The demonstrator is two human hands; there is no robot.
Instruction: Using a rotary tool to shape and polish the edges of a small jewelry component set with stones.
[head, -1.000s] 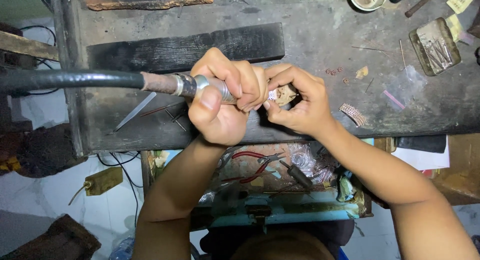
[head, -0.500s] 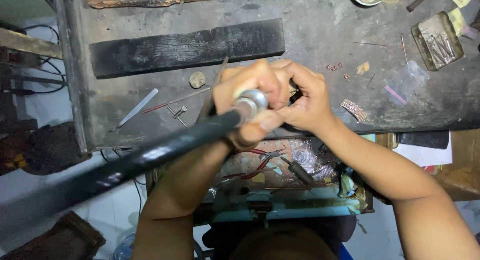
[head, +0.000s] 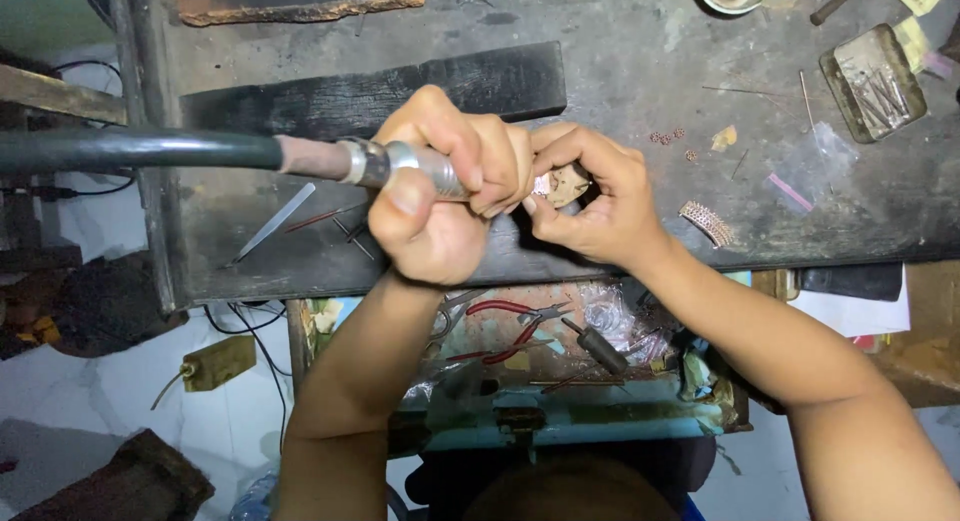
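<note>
Both hands are working at the workbench's [head: 640,91] near edge: the left hand [head: 440,196] is closing fully around a metal rotary handpiece [head: 400,166], while the right hand [head: 600,196] is pinching a small pale workpiece [head: 565,184] in its fingertips. Tiny and probably light and delicate, the piece is best held by its edges; the handpiece looks stiff, trailing a thick black hose [head: 130,151] toward the left edge.

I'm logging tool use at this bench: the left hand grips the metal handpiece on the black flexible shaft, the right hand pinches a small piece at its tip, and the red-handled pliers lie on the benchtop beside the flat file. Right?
Not quite. The red-handled pliers lie in the open drawer below the benchtop, as the head view shows. The left hand does grip the handpiece; the right hand pinches the small piece.
</note>
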